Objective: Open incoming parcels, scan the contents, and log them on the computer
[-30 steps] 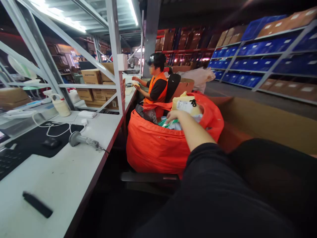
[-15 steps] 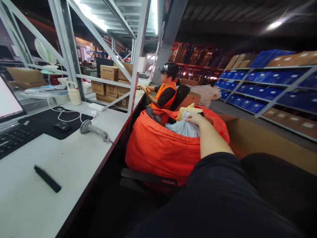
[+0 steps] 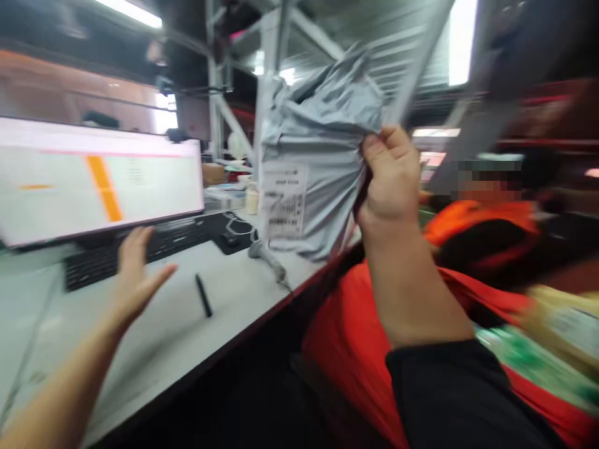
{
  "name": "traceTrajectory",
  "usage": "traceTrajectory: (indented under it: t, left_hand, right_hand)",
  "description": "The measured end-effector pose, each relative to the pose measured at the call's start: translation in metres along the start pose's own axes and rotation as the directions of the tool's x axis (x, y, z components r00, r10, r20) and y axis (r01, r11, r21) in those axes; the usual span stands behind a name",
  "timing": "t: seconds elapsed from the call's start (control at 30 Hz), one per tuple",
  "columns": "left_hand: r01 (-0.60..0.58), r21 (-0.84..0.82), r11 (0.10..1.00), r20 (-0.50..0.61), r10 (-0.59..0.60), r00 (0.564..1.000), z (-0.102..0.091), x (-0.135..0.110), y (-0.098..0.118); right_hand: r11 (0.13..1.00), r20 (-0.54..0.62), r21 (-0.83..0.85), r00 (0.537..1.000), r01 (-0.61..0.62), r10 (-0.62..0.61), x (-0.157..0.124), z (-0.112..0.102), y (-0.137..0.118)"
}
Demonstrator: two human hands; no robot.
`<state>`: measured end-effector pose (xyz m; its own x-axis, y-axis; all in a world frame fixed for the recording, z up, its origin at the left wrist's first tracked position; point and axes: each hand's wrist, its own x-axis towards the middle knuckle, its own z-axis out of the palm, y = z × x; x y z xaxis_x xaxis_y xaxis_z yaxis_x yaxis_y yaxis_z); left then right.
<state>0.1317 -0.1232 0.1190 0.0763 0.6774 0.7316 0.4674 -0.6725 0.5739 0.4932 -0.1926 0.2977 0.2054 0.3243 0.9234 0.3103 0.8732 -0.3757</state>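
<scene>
My right hand (image 3: 390, 178) grips a grey plastic mailer parcel (image 3: 313, 156) by its edge and holds it up in the air above the white desk (image 3: 154, 337). A white shipping label (image 3: 283, 201) faces me on the parcel. My left hand (image 3: 133, 277) hovers open over the desk, fingers spread, palm toward the parcel, holding nothing. A big orange sack (image 3: 346, 337) of parcels sits below my right arm. The picture is smeared by motion.
A lit monitor (image 3: 93, 181) and black keyboard (image 3: 135, 249) stand on the desk at left. A black pen (image 3: 203, 295) and a handheld scanner (image 3: 266, 257) lie near the desk's edge. A person in an orange vest (image 3: 472, 224) sits beyond the sack.
My right hand has pulled the grey parcel out of the orange sack and lifted it high. My left hand has come into view over the desk. The view has swung left.
</scene>
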Motion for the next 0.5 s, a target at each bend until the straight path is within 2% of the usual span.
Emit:
traceTrajectory:
  t: [0.03, 0.07, 0.13, 0.2, 0.27, 0.33, 0.4, 0.43, 0.47, 0.5]
  left_hand:
    - [0.078, -0.096, 0.992, 0.035, -0.075, 0.997, -0.010, -0.014, 0.005]
    - [0.162, -0.242, 0.957, 0.089, -0.144, 0.986, -0.016, -0.026, 0.011]
    - [0.299, -0.557, 0.775, 0.187, -0.234, 0.954, -0.022, -0.049, 0.022]
    - [0.360, -0.698, 0.619, 0.162, -0.353, 0.922, -0.025, -0.069, 0.029]
    - [0.382, -0.744, 0.549, 0.084, -0.490, 0.868, -0.031, -0.088, 0.029]
    - [0.407, -0.740, 0.536, 0.003, -0.601, 0.799, -0.041, -0.104, 0.021]
    - [0.460, -0.725, 0.513, -0.037, -0.696, 0.718, -0.051, -0.113, 0.006]
    - [0.492, -0.720, 0.489, -0.042, -0.738, 0.673, -0.056, -0.114, -0.004]
    - [0.518, -0.720, 0.462, -0.041, -0.774, 0.632, -0.060, -0.115, -0.015]
    - [0.537, -0.724, 0.434, -0.040, -0.802, 0.596, -0.062, -0.116, -0.026]
  right_hand:
    - [0.987, 0.082, 0.107, 0.990, -0.119, 0.111, -0.016, 0.040, 0.011]
    - [0.950, 0.182, 0.180, 0.958, -0.254, 0.222, -0.034, 0.077, 0.023]
    - [0.838, 0.362, 0.248, 0.849, -0.486, 0.385, -0.073, 0.143, 0.047]
    - [0.744, 0.444, 0.268, 0.764, -0.612, 0.469, -0.112, 0.198, 0.067]
    - [0.697, 0.474, 0.244, 0.710, -0.674, 0.520, -0.146, 0.234, 0.080]
    - [0.697, 0.587, 0.135, 0.624, -0.704, 0.516, -0.168, 0.248, 0.087]
    - [0.782, 0.755, -0.013, 0.506, -0.623, 0.416, -0.173, 0.236, 0.093]
    - [0.853, 0.819, -0.070, 0.459, -0.518, 0.346, -0.171, 0.222, 0.098]
    - [0.923, 0.848, -0.111, 0.450, -0.368, 0.281, -0.167, 0.202, 0.105]
    - [0.969, 0.843, -0.164, 0.483, -0.185, 0.235, -0.161, 0.180, 0.116]
